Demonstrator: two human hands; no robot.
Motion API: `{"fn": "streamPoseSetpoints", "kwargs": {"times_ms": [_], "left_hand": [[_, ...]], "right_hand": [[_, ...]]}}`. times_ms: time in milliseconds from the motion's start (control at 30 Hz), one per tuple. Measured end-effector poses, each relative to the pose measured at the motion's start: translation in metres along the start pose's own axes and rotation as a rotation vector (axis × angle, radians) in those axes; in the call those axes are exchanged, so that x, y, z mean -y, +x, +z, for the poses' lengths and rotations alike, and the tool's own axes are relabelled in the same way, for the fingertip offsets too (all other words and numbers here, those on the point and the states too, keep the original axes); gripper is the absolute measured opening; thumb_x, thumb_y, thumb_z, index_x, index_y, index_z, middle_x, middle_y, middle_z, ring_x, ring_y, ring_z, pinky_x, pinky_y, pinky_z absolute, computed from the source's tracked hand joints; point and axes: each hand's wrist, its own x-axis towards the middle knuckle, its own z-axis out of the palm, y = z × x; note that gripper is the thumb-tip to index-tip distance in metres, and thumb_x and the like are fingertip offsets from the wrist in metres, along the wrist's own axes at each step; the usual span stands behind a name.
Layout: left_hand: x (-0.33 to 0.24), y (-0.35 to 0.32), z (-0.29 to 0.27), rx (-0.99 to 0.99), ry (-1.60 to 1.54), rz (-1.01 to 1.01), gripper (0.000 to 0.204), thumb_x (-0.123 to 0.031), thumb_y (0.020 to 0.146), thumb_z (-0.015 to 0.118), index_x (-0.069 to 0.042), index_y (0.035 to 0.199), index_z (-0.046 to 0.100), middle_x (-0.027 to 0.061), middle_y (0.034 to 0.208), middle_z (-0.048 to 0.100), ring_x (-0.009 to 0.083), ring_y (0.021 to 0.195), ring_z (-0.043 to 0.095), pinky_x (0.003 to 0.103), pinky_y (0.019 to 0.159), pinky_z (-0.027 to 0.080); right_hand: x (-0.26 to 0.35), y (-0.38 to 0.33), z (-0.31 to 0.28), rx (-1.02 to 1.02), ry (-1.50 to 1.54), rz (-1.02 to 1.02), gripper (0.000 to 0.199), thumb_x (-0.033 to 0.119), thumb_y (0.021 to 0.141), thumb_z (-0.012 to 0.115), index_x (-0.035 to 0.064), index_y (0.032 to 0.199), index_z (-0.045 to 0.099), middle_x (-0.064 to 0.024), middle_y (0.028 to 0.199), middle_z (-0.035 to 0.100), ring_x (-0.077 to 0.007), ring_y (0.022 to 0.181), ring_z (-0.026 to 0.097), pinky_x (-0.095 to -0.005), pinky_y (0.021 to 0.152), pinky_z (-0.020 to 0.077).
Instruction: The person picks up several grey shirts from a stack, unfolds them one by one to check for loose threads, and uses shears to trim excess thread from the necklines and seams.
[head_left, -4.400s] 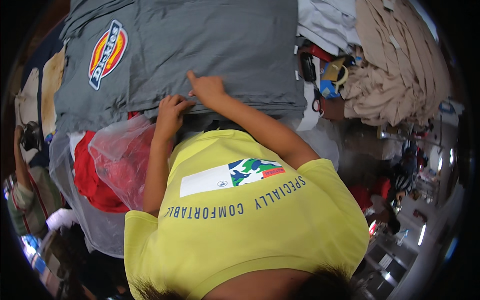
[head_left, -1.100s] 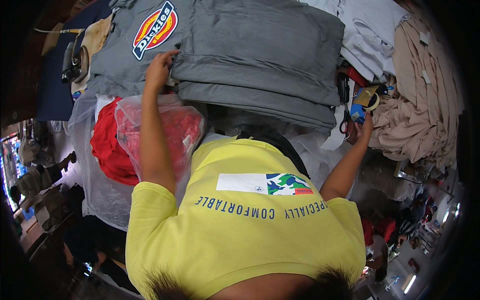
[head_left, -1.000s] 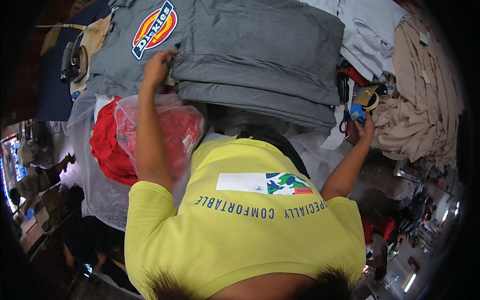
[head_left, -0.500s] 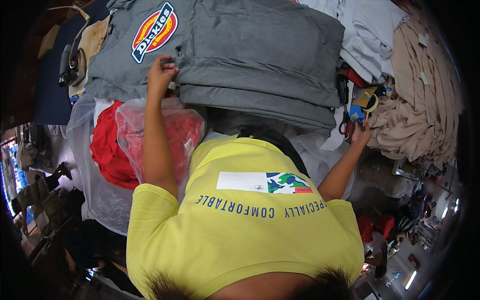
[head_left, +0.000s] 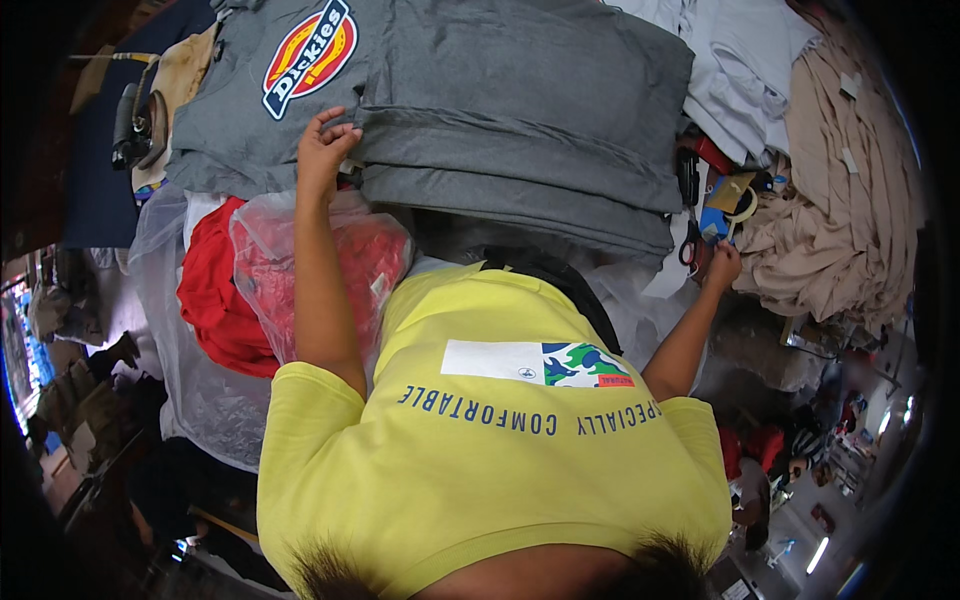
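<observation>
In the head view, the grey garment stack (head_left: 530,85) lies in front of the person, its folded layers overhanging toward the body and a round-emblem patch (head_left: 310,58) on its flatter left part. At its near edge, where the folds meet that flatter part, the left hand (head_left: 328,155) has its fingers loosely curled and apart, with nothing seen gripped. Just beyond its right end, the right hand (head_left: 721,268) has its fingertips drawn together below a tape roll (head_left: 742,206); whether they pinch a bit of tape or nothing, I cannot tell.

The likeliest trouble is at that right end: scissors (head_left: 688,246) lie between the stack and the right hand, close to loose fabric, so a careless sweep could nick cloth or fingers. A tape end could also stick to the beige cloth (head_left: 815,215), which is heaped right beside the roll. The stack's near layers could slide toward the person if its edge were pulled, since the light left hand pins little. Left of the near edge, the plastic bag (head_left: 335,265) could snag the left forearm.
</observation>
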Motion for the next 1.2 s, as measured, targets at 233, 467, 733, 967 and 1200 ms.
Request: {"fn": "streamPoseSetpoints", "kwargs": {"times_ms": [233, 467, 733, 967, 1200], "left_hand": [[0.006, 0.005, -0.002, -0.025, -0.049, -0.060, 0.050, -0.002, 0.071, 0.070, -0.002, 0.117, 0.048, 0.0035, 0.082, 0.061, 0.0038, 0.064, 0.049, 0.017, 0.052, 0.035], [-0.003, -0.002, 0.007, -0.050, -0.069, 0.033, 0.047, -0.006, 0.072, 0.072, -0.001, 0.113, 0.050, 0.0006, 0.076, 0.061, 0.0023, 0.059, 0.047, 0.016, 0.051, 0.033], [-0.008, -0.003, 0.004, 0.010, -0.136, -0.060, 0.033, -0.013, 0.077, 0.069, -0.005, 0.107, 0.057, -0.0066, 0.069, 0.056, -0.0005, 0.054, 0.041, 0.015, 0.049, 0.030], [-0.010, -0.004, 0.004, 0.085, -0.207, -0.045, 0.033, -0.010, 0.081, 0.065, -0.003, 0.112, 0.055, -0.0092, 0.064, 0.047, -0.0007, 0.051, 0.035, 0.015, 0.046, 0.027], [-0.013, -0.014, 0.003, 0.177, -0.193, 0.008, 0.036, -0.001, 0.080, 0.061, -0.004, 0.115, 0.055, -0.0068, 0.069, 0.052, 0.0012, 0.064, 0.047, 0.015, 0.058, 0.037]], "right_hand": [[-0.037, 0.002, -0.003, -0.001, 0.098, 0.028, 0.014, 0.010, 0.084, 0.059, -0.0025, 0.080, 0.063, -0.0115, 0.078, 0.064, -0.0154, 0.068, 0.062, -0.0246, 0.065, 0.0501], [0.014, -0.046, 0.023, 0.029, 0.268, -0.149, 0.019, 0.016, 0.084, 0.062, -0.0025, 0.088, 0.063, -0.0053, 0.077, 0.064, -0.0122, 0.067, 0.060, -0.0255, 0.063, 0.0483], [0.201, -0.185, 0.122, 0.922, 0.175, -0.450, 0.019, 0.018, 0.083, 0.064, 0.0015, 0.091, 0.067, -0.0033, 0.079, 0.065, -0.0085, 0.069, 0.057, -0.0222, 0.062, 0.0449], [0.290, -0.277, 0.183, 1.442, 0.378, -0.421, 0.045, 0.007, 0.082, 0.063, 0.0066, 0.124, 0.049, -0.0045, 0.088, 0.060, -0.0100, 0.083, 0.058, -0.0225, 0.074, 0.0463], [0.327, -0.317, 0.230, 1.227, 0.626, -0.758, 0.085, 0.001, 0.068, 0.073, 0.0153, 0.138, 0.027, -0.0040, 0.104, 0.049, -0.0144, 0.095, 0.056, -0.0297, 0.083, 0.0432]]}}
